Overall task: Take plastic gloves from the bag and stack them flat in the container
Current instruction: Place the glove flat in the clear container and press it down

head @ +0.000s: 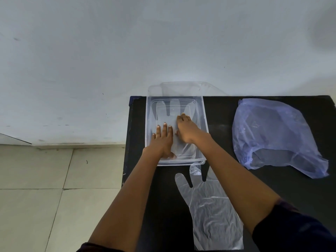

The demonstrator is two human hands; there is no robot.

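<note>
A clear rectangular container [204, 113] stands at the black table's far left corner. Inside it lies a transparent plastic glove [164, 107], fingers pointing away from me. My left hand [162, 140] rests flat, palm down, on the glove's near part. My right hand [185, 129] presses on the glove beside it, fingers bent downward. A second clear glove [209, 210] lies flat on the table in front of the container, between my forearms. A bluish translucent plastic bag [272, 133] lies crumpled on the right, its opening toward me.
The container's clear lid [183, 88] leans behind it against the pale wall. The black table [223, 110] ends just left of the container; a tiled floor [54, 188] lies below on the left.
</note>
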